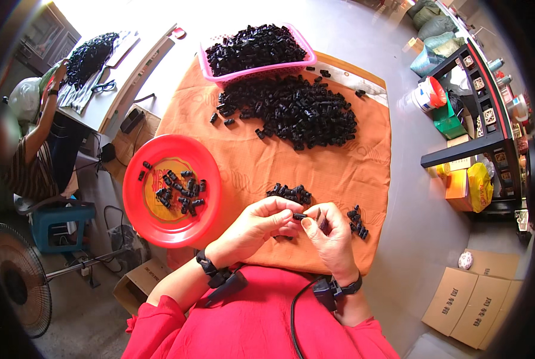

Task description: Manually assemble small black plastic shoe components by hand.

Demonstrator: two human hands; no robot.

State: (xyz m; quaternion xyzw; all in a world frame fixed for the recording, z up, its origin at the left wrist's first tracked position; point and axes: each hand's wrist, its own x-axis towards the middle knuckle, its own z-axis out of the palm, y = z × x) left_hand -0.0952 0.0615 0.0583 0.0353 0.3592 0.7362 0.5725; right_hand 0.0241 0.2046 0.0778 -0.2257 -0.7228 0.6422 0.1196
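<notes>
Black part (299,216), above the near edge of the orange-covered table (240,158), is clamped in the left hand (261,222); the right hand (334,238) clamps a thin dark piece (319,215).

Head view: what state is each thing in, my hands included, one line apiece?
Left hand: pinching a small black part
Right hand: thumb at that part, holding a thin dark piece
Red dish: partly filled with black parts
Pink basket: uncovered, heaped with black parts
Large black pile: loose, spread beside the basket
Orange cloth: spread out, creased
Fan: on or off, cannot tell
</notes>
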